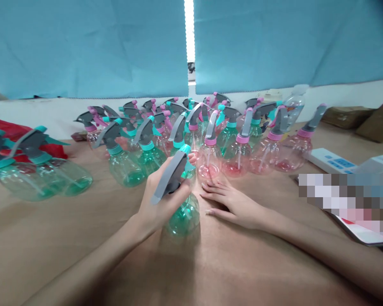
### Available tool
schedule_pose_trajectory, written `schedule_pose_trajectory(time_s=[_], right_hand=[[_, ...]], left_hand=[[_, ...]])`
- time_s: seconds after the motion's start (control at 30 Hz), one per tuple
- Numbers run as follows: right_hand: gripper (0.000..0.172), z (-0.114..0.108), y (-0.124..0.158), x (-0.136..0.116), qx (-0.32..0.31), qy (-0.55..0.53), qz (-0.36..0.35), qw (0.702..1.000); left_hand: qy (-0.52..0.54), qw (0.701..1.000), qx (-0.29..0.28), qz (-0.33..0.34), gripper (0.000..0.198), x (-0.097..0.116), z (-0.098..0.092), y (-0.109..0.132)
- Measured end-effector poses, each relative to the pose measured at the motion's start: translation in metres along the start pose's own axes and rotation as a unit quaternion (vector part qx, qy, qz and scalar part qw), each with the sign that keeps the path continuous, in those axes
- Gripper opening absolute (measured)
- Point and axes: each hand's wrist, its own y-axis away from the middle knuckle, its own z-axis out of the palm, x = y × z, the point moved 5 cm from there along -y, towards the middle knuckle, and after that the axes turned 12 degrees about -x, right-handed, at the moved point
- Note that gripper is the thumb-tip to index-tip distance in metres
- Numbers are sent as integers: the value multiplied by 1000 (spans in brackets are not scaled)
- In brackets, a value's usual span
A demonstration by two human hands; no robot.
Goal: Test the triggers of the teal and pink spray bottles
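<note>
My left hand (159, 197) is wrapped round the neck of a green spray bottle (182, 216) that stands on the brown table (210, 263); its grey trigger and teal cap stick out above my fingers. My right hand (231, 199) lies flat on the table just right of that bottle, fingers stretched out toward a pink spray bottle (208, 163), holding nothing. Behind both hands stands a crowd of several green and pink spray bottles (191, 127).
Two green spray bottles (41, 170) stand apart at the left, with a red bag (6, 129) behind them. A white device with blue buttons (330, 159) and papers (367, 233) lie at the right. Blue curtains hang behind. Brown boxes (364, 119) sit far right.
</note>
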Motion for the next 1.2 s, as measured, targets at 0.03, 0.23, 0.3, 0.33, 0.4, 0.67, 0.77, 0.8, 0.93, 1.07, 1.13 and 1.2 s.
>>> schedule_pose_trajectory(time_s=[0.03,0.23,0.3,0.33,0.4,0.67,0.77,0.8,0.93,1.07,1.13,1.2], right_hand=[[54,0,0,0,-2,3,1,1000],[54,-1,-1,-2,5,6,-9,1000],[54,-1,-1,-1,7,10,-10,1000],[54,-1,-1,-2,7,12,-12,1000],[54,-1,-1,-2,8,21,-15,1000],[48,-3,-3,-8,-8,99,-23,995],[40,-9,-5,-15,-27,99,-24,994],[36,-11,-6,-18,-35,98,-18,994],[25,-17,-17,-28,-51,110,21,992],[27,-23,-41,-46,-33,109,31,993],[28,-27,-58,-59,-21,106,30,994],[31,-34,-79,-74,-9,100,35,994]], left_hand=[[-6,1000,1,-5,13,0,0,1],[-40,999,3,-23,36,5,2,4],[-58,998,6,-32,44,6,2,6],[-70,997,7,-30,48,6,2,7],[-92,996,10,-21,55,7,1,12],[-74,995,27,-67,48,-6,0,36],[-63,996,3,-66,33,-9,0,41],[-67,996,-5,-63,30,-9,-1,43],[-106,992,8,-64,26,-9,-16,55],[-118,988,35,-93,28,-19,-43,78],[-120,984,58,-119,30,-31,-62,92],[-114,977,94,-152,30,-45,-83,105]])
